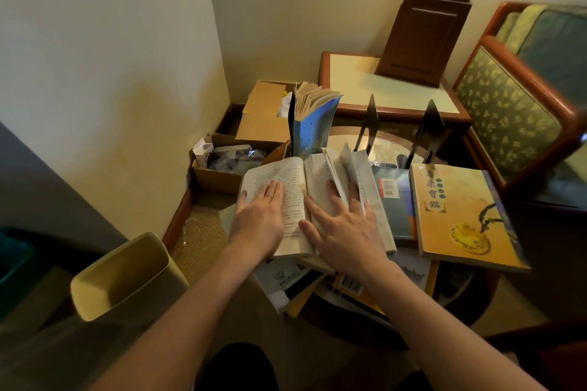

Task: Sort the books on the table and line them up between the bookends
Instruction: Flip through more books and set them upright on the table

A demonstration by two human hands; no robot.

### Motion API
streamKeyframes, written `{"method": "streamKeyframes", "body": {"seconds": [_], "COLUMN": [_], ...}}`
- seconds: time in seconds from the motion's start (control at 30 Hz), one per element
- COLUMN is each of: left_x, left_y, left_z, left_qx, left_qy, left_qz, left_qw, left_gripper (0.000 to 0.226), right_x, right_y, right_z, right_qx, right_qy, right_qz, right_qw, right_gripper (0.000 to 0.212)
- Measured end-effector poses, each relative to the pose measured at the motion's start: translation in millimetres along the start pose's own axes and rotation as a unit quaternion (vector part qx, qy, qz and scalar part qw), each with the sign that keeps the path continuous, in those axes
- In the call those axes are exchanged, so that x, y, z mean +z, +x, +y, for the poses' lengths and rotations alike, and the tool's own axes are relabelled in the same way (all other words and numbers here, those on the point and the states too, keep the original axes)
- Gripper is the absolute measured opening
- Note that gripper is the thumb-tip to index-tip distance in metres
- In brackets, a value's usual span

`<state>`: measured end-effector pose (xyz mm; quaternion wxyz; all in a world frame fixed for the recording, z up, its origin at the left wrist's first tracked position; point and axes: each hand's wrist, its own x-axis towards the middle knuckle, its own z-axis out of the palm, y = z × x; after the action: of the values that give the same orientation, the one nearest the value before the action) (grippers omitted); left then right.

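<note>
Paperback book (287, 179), fanned paper pages (344, 165), flat hands (259, 220) (344, 232)

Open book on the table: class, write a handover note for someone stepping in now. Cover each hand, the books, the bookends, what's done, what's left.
Left hand flat on the left page of the open book; right hand flat on its right page.
Blue book stands upright near the bookends, pages fanned.
Yellow book, grey book and a pile lie flat.
Done: one book stood.
Left: close this one, line up the rest.
</note>
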<state>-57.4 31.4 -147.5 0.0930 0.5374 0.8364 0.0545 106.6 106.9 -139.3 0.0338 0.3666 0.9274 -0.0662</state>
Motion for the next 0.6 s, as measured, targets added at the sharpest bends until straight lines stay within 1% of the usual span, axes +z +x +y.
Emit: {"method": "streamKeyframes", "body": {"seconds": [0.1,0.2,0.3,0.4,0.5,0.6], "left_x": [-9,-10,-3,3,11,11], "left_y": [41,47,25,-8,-43,-59], "left_z": [-2,-3,-2,-2,2,7], "left_qx": [0.009,0.009,0.004,0.014,0.033,0.023], "left_qy": [0.011,0.001,-0.033,-0.038,-0.016,-0.009], "left_qz": [-0.008,0.003,0.021,0.019,0.014,0.008], "left_qw": [1.0,1.0,0.999,0.999,0.999,1.0], "left_gripper": [0.069,0.068,0.068,0.073,0.064,0.057], "right_x": [-2,-5,-5,-4,-4,-4], "right_y": [-2,-5,-5,-4,-5,-6], "right_z": [3,3,1,1,3,2], "right_qx": [0.003,0.002,0.002,0.002,-0.001,-0.005], "right_qy": [0.012,0.012,0.01,0.012,0.016,0.013], "right_qz": [-0.007,-0.015,-0.02,-0.015,-0.012,-0.004], "right_qw": [1.0,1.0,1.0,1.0,1.0,1.0], "right_gripper": [0.063,0.063,0.063,0.062,0.062,0.061]}}
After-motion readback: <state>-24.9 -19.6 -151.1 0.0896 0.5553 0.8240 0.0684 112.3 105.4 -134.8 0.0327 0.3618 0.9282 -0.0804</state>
